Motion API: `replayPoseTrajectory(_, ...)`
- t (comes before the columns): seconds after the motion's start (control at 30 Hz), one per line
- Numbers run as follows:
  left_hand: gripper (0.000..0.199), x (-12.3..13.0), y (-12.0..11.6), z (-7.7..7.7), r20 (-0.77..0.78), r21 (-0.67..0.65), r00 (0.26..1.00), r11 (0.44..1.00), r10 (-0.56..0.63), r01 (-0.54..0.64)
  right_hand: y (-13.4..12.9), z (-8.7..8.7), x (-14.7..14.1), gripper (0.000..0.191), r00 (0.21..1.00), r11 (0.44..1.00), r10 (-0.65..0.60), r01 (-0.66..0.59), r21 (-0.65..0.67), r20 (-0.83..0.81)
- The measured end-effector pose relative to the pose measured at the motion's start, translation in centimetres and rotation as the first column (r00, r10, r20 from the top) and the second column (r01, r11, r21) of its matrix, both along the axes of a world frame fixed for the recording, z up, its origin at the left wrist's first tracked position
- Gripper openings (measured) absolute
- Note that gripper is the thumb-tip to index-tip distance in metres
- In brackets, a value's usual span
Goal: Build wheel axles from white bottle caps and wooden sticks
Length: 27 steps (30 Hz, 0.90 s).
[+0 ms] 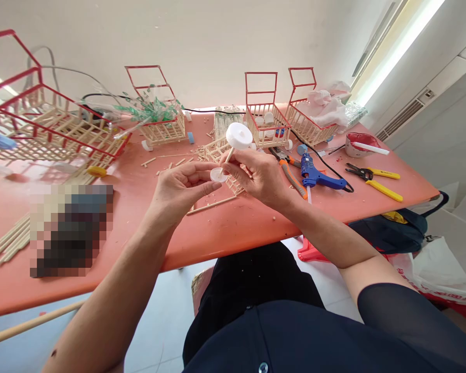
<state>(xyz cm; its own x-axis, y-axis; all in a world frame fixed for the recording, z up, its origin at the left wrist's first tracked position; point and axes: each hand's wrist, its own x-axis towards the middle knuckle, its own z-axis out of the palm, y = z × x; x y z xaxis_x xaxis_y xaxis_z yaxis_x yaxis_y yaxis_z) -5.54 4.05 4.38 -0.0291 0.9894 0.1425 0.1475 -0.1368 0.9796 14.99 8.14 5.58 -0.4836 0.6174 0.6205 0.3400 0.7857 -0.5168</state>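
Between the fingertips of my left hand [182, 189] is a translucent white bottle cap [218, 175], tilted with its face toward me. My right hand [262, 173] pinches a thin wooden stick [229, 155]. A larger white round cap [239, 135] sits on the stick's upper end. The lower end reaches the translucent cap; whether it is fixed there I cannot tell. Just behind my hands, a small wooden stick frame [213, 152] lies on the table, partly covered by them.
Stick carts with red handles [261, 83] stand along the wall. On the orange table [202, 243] lie a blue glue gun [320, 178], yellow-handled pliers [384, 190], orange-grey pliers [293, 178], a red-lined cup [361, 145], loose sticks [17, 241] and a pixelated dark object [72, 233].
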Motion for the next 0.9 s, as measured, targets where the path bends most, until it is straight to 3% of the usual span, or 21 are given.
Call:
replayPoseTrajectory(0.23, 0.072, -0.18, 0.03, 0.29, 0.014, -0.058, 0.998, 0.997, -0.059, 0.060, 0.08, 0.07, -0.04, 0.024, 0.999, 1.000, 0.023, -0.023, -0.006, -0.044)
replayPoseTrajectory(0.57, 0.054, -0.40, 0.18, -0.10, -0.027, -0.046, 0.998, 0.997, -0.058, 0.057, 0.14, -0.24, -0.02, 0.025, 0.999, 0.999, 0.053, -0.053, 0.004, -0.007)
replayPoseTrajectory(0.9, 0.056, -0.51, 0.16, -0.58, 0.003, -0.052, 1.000, 0.999, 0.002, -0.001, 0.20, -0.75, -0.24, 0.026, 0.997, 0.996, 0.068, -0.065, 0.060, -0.046)
